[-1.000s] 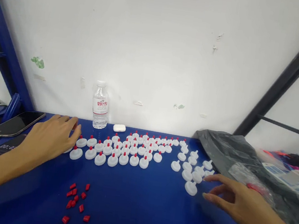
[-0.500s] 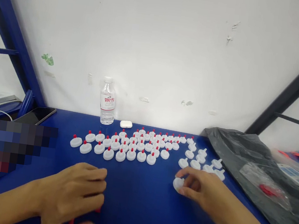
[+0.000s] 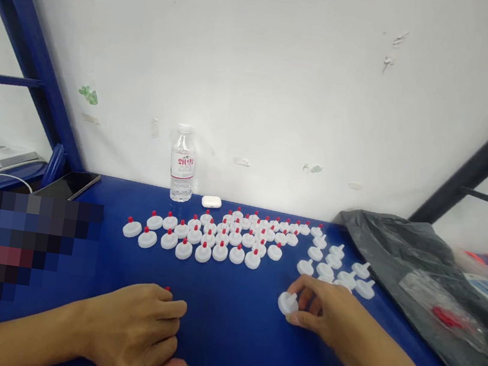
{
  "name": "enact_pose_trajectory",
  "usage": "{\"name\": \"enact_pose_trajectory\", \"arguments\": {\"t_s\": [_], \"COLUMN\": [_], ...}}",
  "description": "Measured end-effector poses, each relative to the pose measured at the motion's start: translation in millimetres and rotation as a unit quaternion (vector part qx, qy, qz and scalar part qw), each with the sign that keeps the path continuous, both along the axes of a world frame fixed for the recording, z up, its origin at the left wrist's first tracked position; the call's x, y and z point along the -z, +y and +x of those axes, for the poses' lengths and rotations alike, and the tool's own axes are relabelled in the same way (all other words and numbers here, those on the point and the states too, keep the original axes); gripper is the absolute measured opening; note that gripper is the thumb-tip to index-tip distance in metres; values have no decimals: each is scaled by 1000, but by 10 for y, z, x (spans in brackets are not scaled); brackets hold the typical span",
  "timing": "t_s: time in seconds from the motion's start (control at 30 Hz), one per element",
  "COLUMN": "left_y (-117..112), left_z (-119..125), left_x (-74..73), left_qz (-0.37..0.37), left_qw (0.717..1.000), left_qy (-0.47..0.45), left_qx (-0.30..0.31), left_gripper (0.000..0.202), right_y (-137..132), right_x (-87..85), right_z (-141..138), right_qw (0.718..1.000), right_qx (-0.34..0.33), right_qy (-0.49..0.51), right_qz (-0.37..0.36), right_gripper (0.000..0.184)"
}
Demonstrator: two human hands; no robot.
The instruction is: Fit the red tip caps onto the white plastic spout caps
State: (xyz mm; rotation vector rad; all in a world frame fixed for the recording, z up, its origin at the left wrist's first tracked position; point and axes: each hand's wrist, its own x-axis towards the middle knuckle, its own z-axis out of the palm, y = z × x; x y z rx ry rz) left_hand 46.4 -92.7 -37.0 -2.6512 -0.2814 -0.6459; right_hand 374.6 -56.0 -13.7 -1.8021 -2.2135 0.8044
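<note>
My right hand (image 3: 317, 305) is closed, thumb and fingers pinching a white round nozzle cap (image 3: 285, 304) just over the blue tabletop. Its narrow spout points up and bears no red tip. Lower left, my left hand (image 3: 141, 332) is closed with curled fingers, its back towards me; whatever it holds is hidden. A bit of red (image 3: 168, 288) shows just past its knuckles. Behind both hands stand several white nozzle caps with red tips (image 3: 220, 252). To the right of these lie several plain white nozzle caps (image 3: 305, 267), closest to my right hand.
A water bottle (image 3: 183, 165) and a small white case (image 3: 211, 202) stand near the wall. A dark plastic bag (image 3: 397, 253) covers the right side, with a clear bag of red pieces (image 3: 447, 316) on it. At left lies a phone (image 3: 71, 186) by a blue frame post.
The view has shifted slightly. My right hand now has the white nozzle cap pinched by its spout side. My left hand's fingers have curled in, and the red pieces under it are now covered.
</note>
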Motion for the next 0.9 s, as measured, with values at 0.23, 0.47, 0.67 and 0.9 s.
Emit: {"name": "enact_pose_trajectory", "arguments": {"t_s": [0.23, 0.47, 0.67, 0.9], "left_y": [27, 33, 36, 62], "left_z": [-17, -1, -17, -19], "left_x": [-1, -27, -3, 3], "left_qz": [-10, -19, -33, -25], "left_qw": [999, 999, 998, 998], "left_qy": [30, 23, 26, 11], "left_qx": [-27, -37, -50, -50], "left_gripper": [49, 50, 48, 48], "right_y": [-45, -42, -20, -34], "right_x": [-45, -21, 9, 10], "right_z": [-144, -218, -233, -251], "right_qw": [1000, 999, 1000, 999], "right_qx": [-5, -19, -23, -24], "right_qy": [14, 27, 16, 23], "right_qz": [4, 0, 3, 7], "right_gripper": [15, 12, 15, 14]}}
